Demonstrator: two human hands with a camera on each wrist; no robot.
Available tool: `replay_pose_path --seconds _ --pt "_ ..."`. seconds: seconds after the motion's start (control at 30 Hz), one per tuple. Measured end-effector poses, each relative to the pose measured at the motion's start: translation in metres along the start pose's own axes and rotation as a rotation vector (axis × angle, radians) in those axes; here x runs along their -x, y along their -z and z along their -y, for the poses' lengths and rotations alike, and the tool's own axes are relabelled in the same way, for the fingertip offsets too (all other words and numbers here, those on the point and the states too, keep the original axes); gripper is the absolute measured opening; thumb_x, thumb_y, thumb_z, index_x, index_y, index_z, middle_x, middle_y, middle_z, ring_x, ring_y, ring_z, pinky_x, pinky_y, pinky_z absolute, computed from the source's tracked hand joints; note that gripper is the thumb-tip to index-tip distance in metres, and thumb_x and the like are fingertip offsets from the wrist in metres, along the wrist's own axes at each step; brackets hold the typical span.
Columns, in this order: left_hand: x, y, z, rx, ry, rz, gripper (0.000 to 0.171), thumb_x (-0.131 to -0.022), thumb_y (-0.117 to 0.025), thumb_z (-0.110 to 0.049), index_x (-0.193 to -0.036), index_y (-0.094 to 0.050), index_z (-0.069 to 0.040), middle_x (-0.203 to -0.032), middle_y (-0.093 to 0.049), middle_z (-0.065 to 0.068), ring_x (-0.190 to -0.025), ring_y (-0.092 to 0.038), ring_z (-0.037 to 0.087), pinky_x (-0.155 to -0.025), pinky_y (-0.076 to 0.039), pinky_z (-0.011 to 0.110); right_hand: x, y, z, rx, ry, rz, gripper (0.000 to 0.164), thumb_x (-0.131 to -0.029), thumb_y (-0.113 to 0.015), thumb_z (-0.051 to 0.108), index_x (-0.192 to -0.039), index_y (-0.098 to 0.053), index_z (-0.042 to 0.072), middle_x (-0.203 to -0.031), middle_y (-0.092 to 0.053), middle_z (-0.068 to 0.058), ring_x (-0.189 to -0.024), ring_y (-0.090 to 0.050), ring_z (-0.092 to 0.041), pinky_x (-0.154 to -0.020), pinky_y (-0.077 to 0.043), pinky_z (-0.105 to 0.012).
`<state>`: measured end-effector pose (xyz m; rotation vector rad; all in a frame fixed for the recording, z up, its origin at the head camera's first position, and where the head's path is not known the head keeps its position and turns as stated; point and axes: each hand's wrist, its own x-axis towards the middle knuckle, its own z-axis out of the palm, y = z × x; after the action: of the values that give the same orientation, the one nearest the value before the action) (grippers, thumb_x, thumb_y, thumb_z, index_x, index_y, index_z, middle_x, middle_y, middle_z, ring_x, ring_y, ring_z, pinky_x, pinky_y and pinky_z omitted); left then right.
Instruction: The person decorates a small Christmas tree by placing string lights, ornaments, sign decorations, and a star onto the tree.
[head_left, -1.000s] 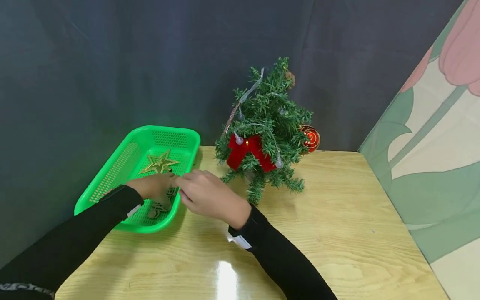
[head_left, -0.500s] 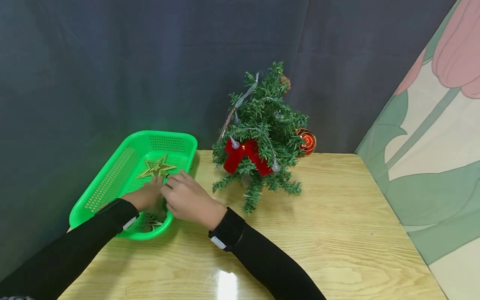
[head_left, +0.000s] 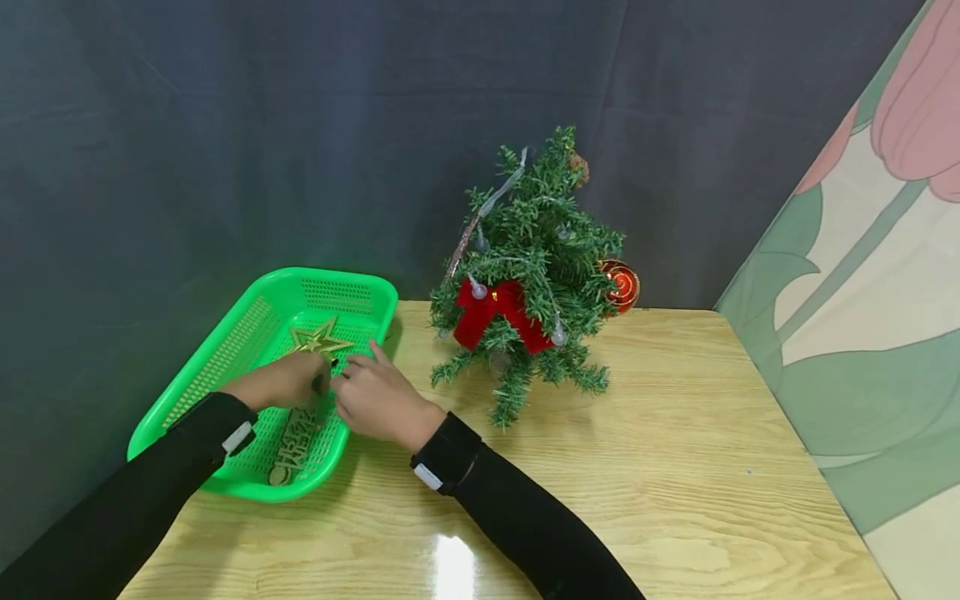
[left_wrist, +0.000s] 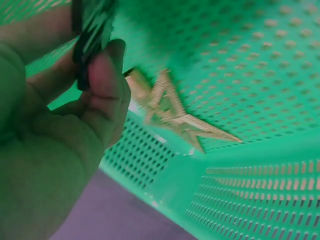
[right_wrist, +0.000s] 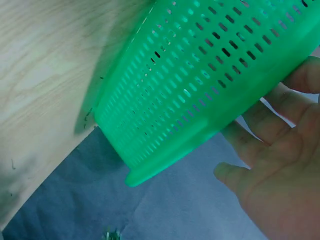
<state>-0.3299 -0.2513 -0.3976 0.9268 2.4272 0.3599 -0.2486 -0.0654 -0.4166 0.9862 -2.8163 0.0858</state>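
Note:
My left hand (head_left: 288, 381) is inside the green plastic basket (head_left: 142, 425), low over its floor. In the left wrist view its fingers pinch a thin, dark openwork piece (left_wrist: 95, 37), whose kind I cannot tell. A gold star (head_left: 320, 340) lies just beyond this hand. Nearer the basket's front is a silvery ornament of cut-out letters (head_left: 295, 437), partly in shadow. My right hand (head_left: 382, 398) is at the basket's right rim, fingers reaching over it. In the right wrist view its fingers are loosely bent and spread, the thumb apart, with nothing between them.
A small artificial Christmas tree (head_left: 547, 233) stands right of the basket, with a red bow (head_left: 502, 315), a red bauble (head_left: 621, 287) and string lights. The wooden table (head_left: 675, 467) ends at a dark cloth (head_left: 225, 125) behind and a flowered panel (head_left: 885, 333) at right.
My right hand has shifted left to the basket's rim. The left hand has drawn away from it, leftward, and more of the letter ornament shows.

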Motion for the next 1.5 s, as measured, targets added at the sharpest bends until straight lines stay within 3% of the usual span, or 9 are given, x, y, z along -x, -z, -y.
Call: replay_pose_path --seconds 0.07,0.23,0.43,0.63,0.87,1.0,1.1,1.23,1.5 --pt "0.006 0.011 -0.003 0.028 -0.024 -0.044 0.023 -0.081 -0.066 0.017 -0.095 -0.071 0.0 -0.074 -0.057 0.004 -0.064 -0.04 0.012 -0.061 -0.037 0.032 -0.001 -0.001 0.0 -0.003 -0.015 -0.018 0.031 -0.108 -0.05 0.027 -0.131 -0.071 0.02 -0.13 -0.071 0.0 -0.144 -0.05 -0.024 -0.127 -0.023 -0.053" --pt "0.02 0.033 -0.018 0.156 0.011 -0.142 0.02 -0.089 -0.072 0.007 -0.108 -0.071 0.001 -0.09 -0.066 0.011 -0.08 -0.062 0.02 -0.066 -0.05 0.035 -0.003 -0.004 -0.002 -0.084 -0.07 -0.093 0.048 -0.107 -0.053 0.029 -0.152 -0.051 0.012 -0.145 -0.062 -0.005 -0.152 -0.038 -0.029 -0.127 -0.024 -0.049" --pt "0.04 0.05 -0.039 0.253 0.089 -0.321 0.024 -0.093 -0.072 0.001 -0.117 -0.07 0.005 -0.094 -0.064 0.012 -0.078 -0.062 0.019 -0.062 -0.047 0.03 0.002 -0.002 -0.003 -0.498 -0.178 -0.172 0.071 -0.106 -0.06 0.034 -0.163 -0.026 0.007 -0.165 -0.036 -0.012 -0.156 -0.03 -0.025 -0.125 -0.031 -0.037" --pt "0.063 0.06 -0.062 0.302 0.056 -0.455 0.019 -0.095 -0.073 -0.005 -0.114 -0.074 -0.001 -0.097 -0.061 0.012 -0.081 -0.062 0.017 -0.062 -0.048 0.026 0.013 0.004 -0.01 -0.889 -0.273 -0.255 0.061 -0.105 -0.063 0.026 -0.158 -0.036 0.014 -0.152 -0.051 -0.006 -0.139 -0.052 -0.023 -0.109 -0.049 -0.037" --pt "0.083 0.057 -0.078 0.323 0.001 -0.556 0.02 -0.095 -0.074 -0.004 -0.114 -0.076 -0.005 -0.097 -0.065 0.013 -0.08 -0.066 0.01 -0.064 -0.054 0.025 0.029 0.007 -0.017 -1.156 -0.352 -0.276 0.047 -0.106 -0.06 0.034 -0.15 -0.049 0.023 -0.134 -0.064 0.004 -0.115 -0.063 -0.011 -0.093 -0.053 -0.032" --pt "0.087 0.051 -0.083 0.372 -0.025 -0.566 0.022 -0.095 -0.074 -0.006 -0.117 -0.075 -0.005 -0.1 -0.063 0.012 -0.08 -0.067 0.012 -0.066 -0.055 0.024 0.041 0.013 -0.016 -1.315 -0.342 -0.343 0.032 -0.106 -0.061 0.024 -0.136 -0.06 0.013 -0.128 -0.068 -0.007 -0.095 -0.062 -0.011 -0.077 -0.051 -0.025" --pt "0.088 0.046 -0.086 0.453 -0.047 -0.566 0.024 -0.096 -0.074 -0.01 -0.12 -0.074 -0.006 -0.1 -0.06 0.01 -0.082 -0.068 0.014 -0.068 -0.055 0.024 0.053 0.025 -0.018 -1.385 -0.325 -0.429 0.024 -0.104 -0.062 0.014 -0.126 -0.062 0.003 -0.122 -0.068 -0.018 -0.09 -0.062 -0.011 -0.076 -0.052 -0.024" --pt "0.085 0.038 -0.09 0.562 -0.139 -0.54 0.026 -0.097 -0.073 -0.012 -0.123 -0.072 -0.006 -0.099 -0.061 0.007 -0.084 -0.069 0.015 -0.073 -0.057 0.026 0.072 0.048 -0.024 -1.267 -0.326 -0.526 0.018 -0.101 -0.066 0.011 -0.117 -0.066 0.003 -0.108 -0.07 -0.016 -0.08 -0.061 -0.009 -0.068 -0.053 -0.024" --pt "0.067 0.019 -0.115 0.706 -0.357 -0.439 0.02 -0.103 -0.064 -0.009 -0.121 -0.072 -0.006 -0.109 -0.07 0.01 -0.087 -0.068 0.023 -0.077 -0.058 0.032 0.117 0.097 -0.038 -0.686 -0.27 -0.624 0.017 -0.094 -0.076 0.011 -0.11 -0.071 0.009 -0.096 -0.069 -0.003 -0.072 -0.056 -0.009 -0.062 -0.049 -0.024"
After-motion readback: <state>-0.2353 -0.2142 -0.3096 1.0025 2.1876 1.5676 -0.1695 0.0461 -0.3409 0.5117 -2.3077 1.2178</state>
